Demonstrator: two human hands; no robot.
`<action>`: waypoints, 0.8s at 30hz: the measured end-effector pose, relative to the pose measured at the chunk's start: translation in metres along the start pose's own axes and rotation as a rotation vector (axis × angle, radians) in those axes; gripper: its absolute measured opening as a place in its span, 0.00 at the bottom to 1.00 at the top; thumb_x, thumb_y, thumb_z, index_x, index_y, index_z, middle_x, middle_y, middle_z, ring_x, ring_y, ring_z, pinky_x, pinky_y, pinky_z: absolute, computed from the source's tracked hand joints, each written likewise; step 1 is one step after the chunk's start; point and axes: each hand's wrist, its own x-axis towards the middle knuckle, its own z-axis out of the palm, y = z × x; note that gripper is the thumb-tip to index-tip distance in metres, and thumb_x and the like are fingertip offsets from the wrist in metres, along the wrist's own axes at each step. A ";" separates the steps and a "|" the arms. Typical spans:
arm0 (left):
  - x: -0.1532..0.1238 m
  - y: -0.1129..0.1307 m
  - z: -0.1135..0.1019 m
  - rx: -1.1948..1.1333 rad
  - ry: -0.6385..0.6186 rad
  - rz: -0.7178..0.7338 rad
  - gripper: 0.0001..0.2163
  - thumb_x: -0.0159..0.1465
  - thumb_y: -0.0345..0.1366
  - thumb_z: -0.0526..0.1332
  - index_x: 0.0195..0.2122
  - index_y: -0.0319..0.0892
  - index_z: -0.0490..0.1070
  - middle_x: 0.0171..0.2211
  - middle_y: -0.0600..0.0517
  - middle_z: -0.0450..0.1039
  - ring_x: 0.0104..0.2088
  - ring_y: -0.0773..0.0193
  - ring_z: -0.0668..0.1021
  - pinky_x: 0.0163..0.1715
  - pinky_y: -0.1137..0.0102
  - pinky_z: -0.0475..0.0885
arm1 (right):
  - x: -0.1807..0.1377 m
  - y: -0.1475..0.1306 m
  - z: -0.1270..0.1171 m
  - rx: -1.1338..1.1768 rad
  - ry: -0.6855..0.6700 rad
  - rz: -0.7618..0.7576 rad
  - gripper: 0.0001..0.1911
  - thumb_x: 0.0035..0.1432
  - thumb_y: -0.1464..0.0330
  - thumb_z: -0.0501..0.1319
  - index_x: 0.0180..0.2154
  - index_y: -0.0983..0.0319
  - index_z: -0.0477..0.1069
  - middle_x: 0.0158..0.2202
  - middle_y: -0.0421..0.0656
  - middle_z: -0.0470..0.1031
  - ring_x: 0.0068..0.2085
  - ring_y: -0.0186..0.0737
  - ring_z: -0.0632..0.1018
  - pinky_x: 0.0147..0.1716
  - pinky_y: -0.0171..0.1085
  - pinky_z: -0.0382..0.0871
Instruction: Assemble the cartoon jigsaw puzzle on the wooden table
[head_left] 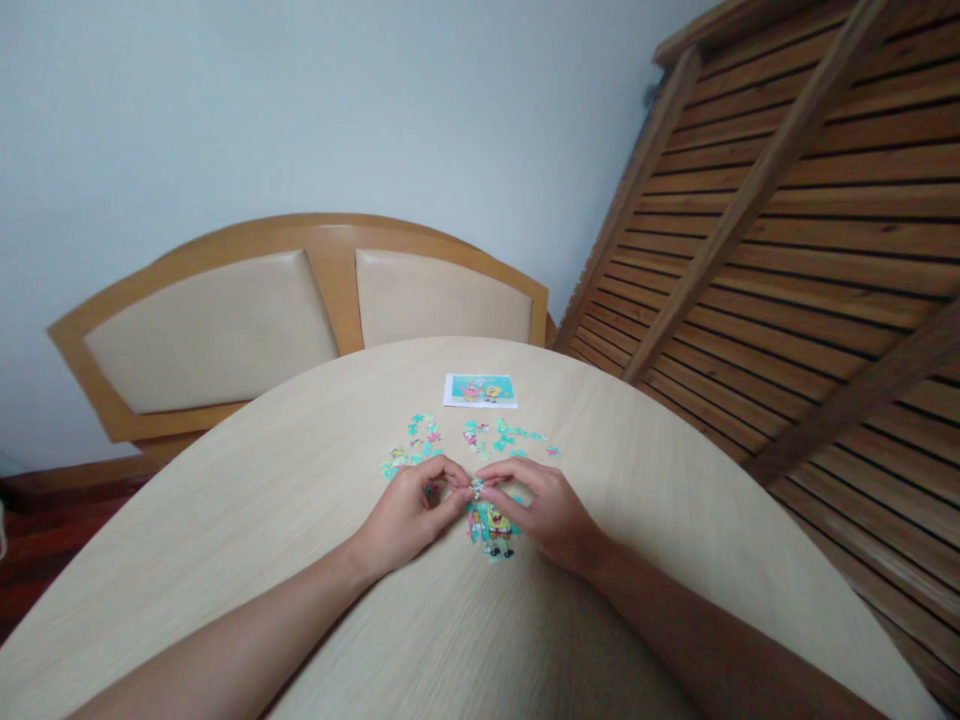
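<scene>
Thumb and fingers of my left hand [420,508] and my right hand [544,508] meet in a pinch over the table. Between their fingertips is a small puzzle piece [477,487], pale and dark in pattern; whether it is one piece or two joined I cannot tell. Just below my fingers lies a partly joined jigsaw puzzle [498,530] with a yellow cartoon sponge figure on teal. My right hand covers part of it. Loose puzzle pieces [416,440] in teal, pink and yellow lie beyond my left hand, and more loose pieces [504,435] lie beyond my right.
A picture card [481,391] with a pink and a yellow cartoon figure lies farther back on the round wooden table [225,560]. Behind the table is a padded wooden bench back [330,280] against the wall. Wooden slats [795,220] lean at the right.
</scene>
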 end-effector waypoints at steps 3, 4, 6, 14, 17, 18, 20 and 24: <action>0.001 -0.001 0.001 -0.067 -0.015 0.004 0.09 0.67 0.39 0.63 0.43 0.40 0.73 0.34 0.50 0.78 0.35 0.64 0.79 0.38 0.69 0.71 | 0.000 0.001 -0.001 -0.008 0.003 -0.004 0.06 0.63 0.70 0.64 0.41 0.58 0.79 0.38 0.40 0.83 0.39 0.37 0.82 0.44 0.35 0.74; 0.001 -0.001 0.001 -0.079 -0.022 0.007 0.09 0.67 0.39 0.63 0.43 0.40 0.73 0.34 0.50 0.79 0.35 0.64 0.79 0.39 0.69 0.72 | 0.000 0.001 -0.001 -0.011 0.005 -0.006 0.06 0.63 0.70 0.63 0.41 0.58 0.79 0.38 0.41 0.83 0.40 0.37 0.82 0.44 0.36 0.74; 0.001 0.000 0.000 -0.084 -0.035 0.014 0.08 0.67 0.39 0.63 0.42 0.40 0.74 0.35 0.49 0.79 0.36 0.63 0.79 0.39 0.69 0.72 | 0.001 0.002 -0.002 -0.018 0.003 -0.003 0.06 0.64 0.69 0.63 0.41 0.58 0.79 0.38 0.41 0.83 0.40 0.38 0.82 0.44 0.37 0.74; 0.001 0.000 0.000 -0.096 -0.043 0.020 0.10 0.66 0.40 0.64 0.43 0.40 0.75 0.37 0.49 0.79 0.38 0.63 0.79 0.41 0.69 0.73 | 0.001 0.002 -0.001 -0.048 -0.006 0.018 0.06 0.64 0.68 0.63 0.41 0.58 0.80 0.38 0.41 0.83 0.41 0.40 0.82 0.45 0.38 0.73; 0.001 -0.001 -0.001 -0.086 -0.046 0.019 0.10 0.66 0.40 0.65 0.44 0.40 0.75 0.37 0.48 0.79 0.38 0.62 0.79 0.41 0.69 0.73 | 0.002 0.002 -0.001 -0.053 -0.017 0.024 0.07 0.64 0.68 0.63 0.41 0.57 0.80 0.39 0.41 0.84 0.41 0.40 0.82 0.45 0.39 0.73; 0.001 -0.002 -0.001 -0.077 -0.046 0.016 0.10 0.66 0.40 0.65 0.43 0.40 0.75 0.37 0.48 0.79 0.38 0.62 0.79 0.41 0.69 0.73 | 0.002 0.002 -0.001 -0.054 -0.021 0.023 0.07 0.64 0.68 0.63 0.41 0.57 0.80 0.39 0.41 0.84 0.41 0.40 0.82 0.45 0.39 0.73; 0.000 -0.002 -0.001 -0.068 -0.047 0.006 0.10 0.65 0.40 0.65 0.43 0.40 0.75 0.36 0.49 0.79 0.38 0.62 0.79 0.41 0.68 0.73 | 0.002 0.002 -0.001 -0.056 -0.030 0.017 0.07 0.65 0.69 0.63 0.42 0.57 0.80 0.39 0.41 0.84 0.41 0.40 0.82 0.45 0.40 0.73; 0.001 -0.002 -0.001 -0.072 -0.040 -0.010 0.10 0.65 0.41 0.66 0.42 0.40 0.75 0.36 0.49 0.79 0.38 0.62 0.79 0.41 0.69 0.73 | 0.002 0.001 -0.001 -0.067 -0.014 0.018 0.08 0.65 0.69 0.63 0.42 0.56 0.80 0.39 0.41 0.83 0.41 0.41 0.82 0.45 0.40 0.73</action>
